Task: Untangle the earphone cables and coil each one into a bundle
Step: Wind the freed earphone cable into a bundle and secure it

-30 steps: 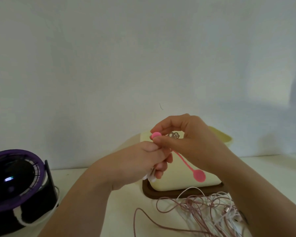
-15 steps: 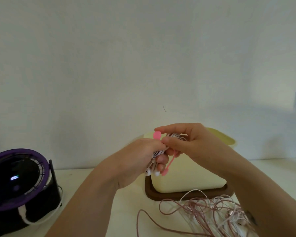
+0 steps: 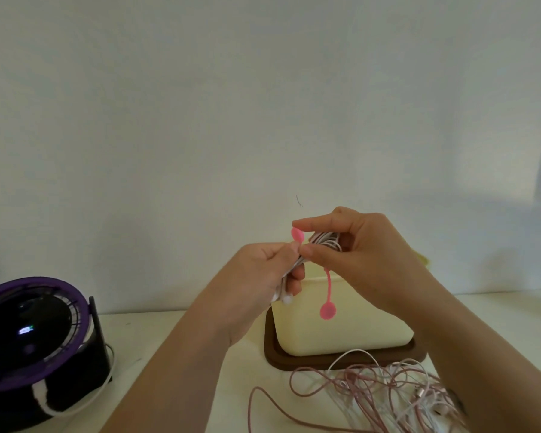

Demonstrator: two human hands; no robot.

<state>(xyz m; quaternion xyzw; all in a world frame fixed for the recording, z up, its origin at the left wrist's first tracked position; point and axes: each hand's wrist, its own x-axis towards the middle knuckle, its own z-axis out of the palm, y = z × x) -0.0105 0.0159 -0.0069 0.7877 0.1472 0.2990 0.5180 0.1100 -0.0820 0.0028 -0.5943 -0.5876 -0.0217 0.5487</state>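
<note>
The pink tie (image 3: 327, 295) hangs straight down again, loosed from the white bundle (image 3: 324, 240).

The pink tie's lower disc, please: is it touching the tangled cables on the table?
Apart. The head view shows the lower disc hanging well above the tangled cables.

The cable tie (image 3: 327, 295) is bright pink, the coiled earphone cable (image 3: 325, 240) white. At five o'clock, tangled cables (image 3: 375, 398) mix rose-gold and white. The box (image 3: 341, 326) is cream (on a brown tray (image 3: 270, 351)). The fan (image 3: 35, 348) at eight o'clock is black, purple-rimmed.
</note>
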